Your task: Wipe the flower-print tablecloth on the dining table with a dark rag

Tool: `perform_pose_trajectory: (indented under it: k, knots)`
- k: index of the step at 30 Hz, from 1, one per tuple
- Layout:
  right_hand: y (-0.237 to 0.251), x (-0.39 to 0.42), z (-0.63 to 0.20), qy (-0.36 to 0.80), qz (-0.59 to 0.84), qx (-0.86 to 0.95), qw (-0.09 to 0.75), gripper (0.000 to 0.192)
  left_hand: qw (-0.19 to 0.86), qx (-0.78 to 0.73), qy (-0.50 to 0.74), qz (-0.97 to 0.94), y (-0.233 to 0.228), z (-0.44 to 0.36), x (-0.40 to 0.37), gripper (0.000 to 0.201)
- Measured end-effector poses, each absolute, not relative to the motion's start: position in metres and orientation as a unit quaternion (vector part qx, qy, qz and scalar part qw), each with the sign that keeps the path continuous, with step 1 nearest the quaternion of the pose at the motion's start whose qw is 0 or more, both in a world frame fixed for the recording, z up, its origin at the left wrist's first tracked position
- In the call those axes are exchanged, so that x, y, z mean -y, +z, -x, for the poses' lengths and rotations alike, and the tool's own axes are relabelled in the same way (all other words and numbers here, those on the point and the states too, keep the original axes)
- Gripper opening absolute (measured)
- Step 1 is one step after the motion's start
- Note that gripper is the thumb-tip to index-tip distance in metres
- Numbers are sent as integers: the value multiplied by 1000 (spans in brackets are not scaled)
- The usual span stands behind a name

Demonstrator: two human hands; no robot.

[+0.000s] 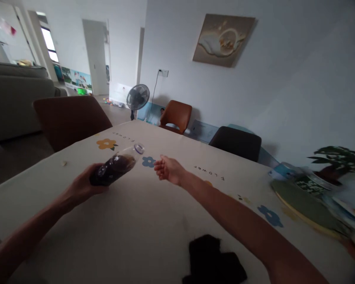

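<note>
- Bottle [116, 165]: transparent body, cylindrical, narrowing through a sloped shoulder to a short neck.
- Contents: very dark, near black, filling the lower part; brownish at the upper limit, against the shoulder. The material type cannot be determined.
- Upper section: clear and colourless, with bright reflections along the wall.
- Neck ring [139, 148]: translucent, blue-violet, circling the mouth end. I cannot confirm whether a closure is fitted.
- Position: over the tablecloth [136, 228], in front of me and left of centre. The bottle is tilted, base toward my left hand, mouth pointing up and to the right. Contact between bottle and cloth cannot be verified.
- My left hand [87, 183]: wrapped around the base end, thumb on the near side; part of the base is covered by my grip.
- My right hand [170, 170]: fingers loosely curled, located to the right of the mouth and apart from it. I cannot tell whether anything is pinched between the fingers.
- Adjacent items: a blue printed flower [148, 161] between mouth and right hand; a black item [213, 260], fuzzy-edged, below my right forearm; a small pale piece [64, 163] left of the bottle.
</note>
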State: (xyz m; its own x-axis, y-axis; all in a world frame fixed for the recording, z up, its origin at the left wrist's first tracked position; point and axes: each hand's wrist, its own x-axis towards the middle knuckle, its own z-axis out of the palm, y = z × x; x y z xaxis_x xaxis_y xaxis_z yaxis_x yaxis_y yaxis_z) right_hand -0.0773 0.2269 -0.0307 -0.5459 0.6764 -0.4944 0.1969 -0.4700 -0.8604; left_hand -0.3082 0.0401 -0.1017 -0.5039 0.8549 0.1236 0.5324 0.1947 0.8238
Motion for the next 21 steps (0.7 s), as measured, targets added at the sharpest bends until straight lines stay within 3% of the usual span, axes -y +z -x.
perform_pose_trajectory:
  k: [4,12,21]
  knots:
    - [-33,-181,69,795,400,440,122,49,119,-731,401,-539,-103,295,-38,60]
    - [-10,-164,28,802,400,409,173,46,32,-718,331,-611,-87,262,-40,53]
    - [-25,-168,-15,804,427,358,210,33,-44,-711,255,-654,-74,227,-63,54]
